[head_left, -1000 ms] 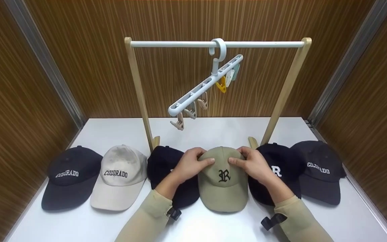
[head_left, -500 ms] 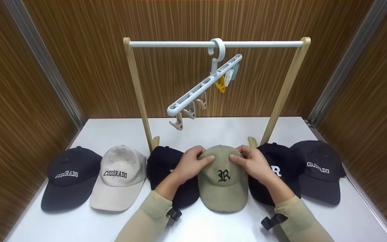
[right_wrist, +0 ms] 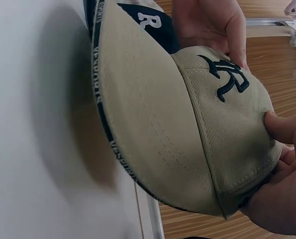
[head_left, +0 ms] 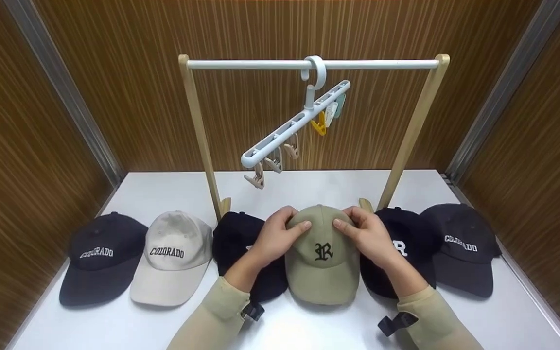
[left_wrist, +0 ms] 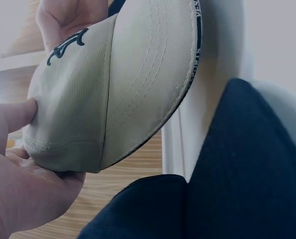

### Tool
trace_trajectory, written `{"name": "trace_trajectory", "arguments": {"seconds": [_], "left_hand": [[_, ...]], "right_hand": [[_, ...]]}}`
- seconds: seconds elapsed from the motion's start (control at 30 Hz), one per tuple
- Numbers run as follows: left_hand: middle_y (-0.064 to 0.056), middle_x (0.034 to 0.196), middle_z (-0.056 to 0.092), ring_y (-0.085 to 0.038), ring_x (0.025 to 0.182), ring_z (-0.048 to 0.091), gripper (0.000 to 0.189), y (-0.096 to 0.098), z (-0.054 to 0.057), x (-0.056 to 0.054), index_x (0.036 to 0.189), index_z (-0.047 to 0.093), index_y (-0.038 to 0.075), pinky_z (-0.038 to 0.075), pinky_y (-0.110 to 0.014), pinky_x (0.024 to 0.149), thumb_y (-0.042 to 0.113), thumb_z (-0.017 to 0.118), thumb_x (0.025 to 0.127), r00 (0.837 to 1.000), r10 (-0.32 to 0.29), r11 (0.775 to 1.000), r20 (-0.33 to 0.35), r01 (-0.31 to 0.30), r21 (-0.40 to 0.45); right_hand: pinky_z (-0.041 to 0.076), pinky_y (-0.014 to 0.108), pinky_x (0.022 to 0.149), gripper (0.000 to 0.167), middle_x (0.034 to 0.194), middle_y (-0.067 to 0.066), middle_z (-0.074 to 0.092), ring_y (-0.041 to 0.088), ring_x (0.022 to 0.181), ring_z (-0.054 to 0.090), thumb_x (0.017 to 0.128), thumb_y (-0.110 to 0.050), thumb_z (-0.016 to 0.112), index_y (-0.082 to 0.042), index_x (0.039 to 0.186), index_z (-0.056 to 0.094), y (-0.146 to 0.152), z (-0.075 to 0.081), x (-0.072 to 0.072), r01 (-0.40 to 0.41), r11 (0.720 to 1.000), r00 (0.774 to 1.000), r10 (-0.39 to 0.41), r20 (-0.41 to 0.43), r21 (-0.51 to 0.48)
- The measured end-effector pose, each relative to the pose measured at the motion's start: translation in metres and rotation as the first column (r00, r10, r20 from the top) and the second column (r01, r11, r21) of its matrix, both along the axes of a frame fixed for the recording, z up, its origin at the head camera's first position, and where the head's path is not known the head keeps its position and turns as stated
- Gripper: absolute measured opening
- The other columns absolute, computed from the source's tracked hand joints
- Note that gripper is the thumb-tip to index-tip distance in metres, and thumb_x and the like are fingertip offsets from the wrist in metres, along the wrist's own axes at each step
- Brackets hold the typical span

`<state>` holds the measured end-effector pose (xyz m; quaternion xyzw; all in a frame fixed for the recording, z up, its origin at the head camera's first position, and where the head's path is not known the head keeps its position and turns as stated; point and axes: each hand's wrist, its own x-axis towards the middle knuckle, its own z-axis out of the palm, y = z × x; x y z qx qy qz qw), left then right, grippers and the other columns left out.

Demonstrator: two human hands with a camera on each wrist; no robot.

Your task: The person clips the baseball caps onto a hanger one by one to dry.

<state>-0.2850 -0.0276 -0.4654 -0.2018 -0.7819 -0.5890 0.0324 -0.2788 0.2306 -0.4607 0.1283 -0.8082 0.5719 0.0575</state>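
Note:
An olive-green baseball cap (head_left: pixel 322 277) with a black gothic R is held between both hands in the head view, brim facing the person. My left hand (head_left: pixel 276 237) grips the left side of its crown, thumb on the front and fingers out of sight behind. On the other side my right hand (head_left: pixel 370 237) grips the crown the same way. Both wrist views show the cap (left_wrist: pixel 73 109) (right_wrist: pixel 227 124) pinched between thumbs and fingers, and its brim stands off the white table with a shadow below. A navy cap (head_left: pixel 234 233) lies partly hidden behind the left hand and forearm.
Another navy cap (head_left: pixel 396 223) with a white R sits under the right forearm. Dark COLORADO caps (head_left: pixel 102 272) (head_left: pixel 462 260) lie at both ends, and a beige COLORADO cap (head_left: pixel 173 265) at left. Behind, a clip hanger (head_left: pixel 294 124) with several pegs hangs from a wood-and-white rack (head_left: pixel 382 64).
The olive-green cap's crown has risen slightly in both hands, and its brim has shifted a little upward. The other caps and the clip hanger stay in place.

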Motion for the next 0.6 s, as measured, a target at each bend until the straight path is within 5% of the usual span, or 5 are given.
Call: {"name": "trace_trajectory", "arguments": {"seconds": [0.6], "left_hand": [[0.003, 0.093, 0.061, -0.016, 0.091, 0.059, 0.018, -0.003, 0.017, 0.003, 0.101, 0.07, 0.004, 0.052, -0.038, 0.084, 0.019, 0.08, 0.104, 0.999, 0.025, 0.999, -0.045, -0.023, 0.043]], "right_hand": [[0.052, 0.027, 0.072, 0.016, 0.09, 0.007, 0.069, 0.018, 0.084, 0.06, 0.102, -0.012, 0.083, 0.002, 0.103, 0.075, -0.008, 0.019, 0.007, 0.042, 0.999, 0.999, -0.043, -0.023, -0.033]]}}
